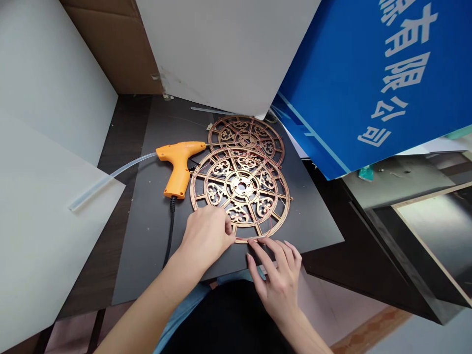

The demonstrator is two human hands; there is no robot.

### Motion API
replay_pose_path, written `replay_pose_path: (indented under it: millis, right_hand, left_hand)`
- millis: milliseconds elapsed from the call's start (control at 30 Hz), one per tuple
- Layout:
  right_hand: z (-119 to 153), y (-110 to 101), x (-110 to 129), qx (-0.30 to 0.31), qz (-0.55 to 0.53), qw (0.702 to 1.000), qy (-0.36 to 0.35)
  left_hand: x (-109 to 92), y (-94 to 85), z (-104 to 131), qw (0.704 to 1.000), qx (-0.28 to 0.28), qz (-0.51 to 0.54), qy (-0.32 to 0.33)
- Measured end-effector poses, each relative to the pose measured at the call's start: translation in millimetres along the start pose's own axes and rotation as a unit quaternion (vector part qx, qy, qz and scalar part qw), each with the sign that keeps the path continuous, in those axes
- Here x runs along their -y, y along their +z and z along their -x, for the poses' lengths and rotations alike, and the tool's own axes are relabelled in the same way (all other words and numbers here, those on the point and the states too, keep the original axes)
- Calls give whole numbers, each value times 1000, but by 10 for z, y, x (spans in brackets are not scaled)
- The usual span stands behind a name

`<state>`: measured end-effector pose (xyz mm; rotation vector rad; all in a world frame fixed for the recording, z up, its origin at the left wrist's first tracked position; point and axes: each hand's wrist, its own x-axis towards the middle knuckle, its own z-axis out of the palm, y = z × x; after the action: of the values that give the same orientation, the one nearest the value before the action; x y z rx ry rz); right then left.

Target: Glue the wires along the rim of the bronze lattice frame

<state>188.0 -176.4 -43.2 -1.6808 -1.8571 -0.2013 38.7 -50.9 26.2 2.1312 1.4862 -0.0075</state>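
I see a dark mat [155, 255] filling the table, a blue sign [368, 83] leaning at two o'clock. On the mat lies a round fretwork disc [240, 189], coppery, pierced with scrollwork, red wire threaded across it, overlapping a second disc [246, 133] at twelve. My left hand [206, 236] pinches its near rim; my right hand [278, 268] presses spread fingertips at five o'clock. I judge wire is being seated; gluing needs the orange glue gun [179, 164] at nine.

A dark table [129, 128] carries a black mat [155, 246]. Pale boards [44, 196] lean at the left, brown cardboard [118, 54] and a white panel [228, 49] stand behind, and a blue sign [368, 73] with white characters slants at right. Reddish floor [368, 329] shows below.
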Motion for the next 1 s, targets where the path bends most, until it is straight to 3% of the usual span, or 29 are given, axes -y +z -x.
replay_pose_path:
  millis: [400, 767, 1000]
  right_hand:
    - [-96, -57, -334, 4, -48, 994, -97]
    - [-140, -48, -243, 11, -77, 996, -37]
    - [-117, -17, -198, 12, -80, 996, -34]
  left_hand:
    - [-1, 4, 14, 1000, 8, -1, -10]
    - [0, 11, 15, 1000, 16, 2, -18]
    - [2, 11, 15, 999, 23, 9, -20]
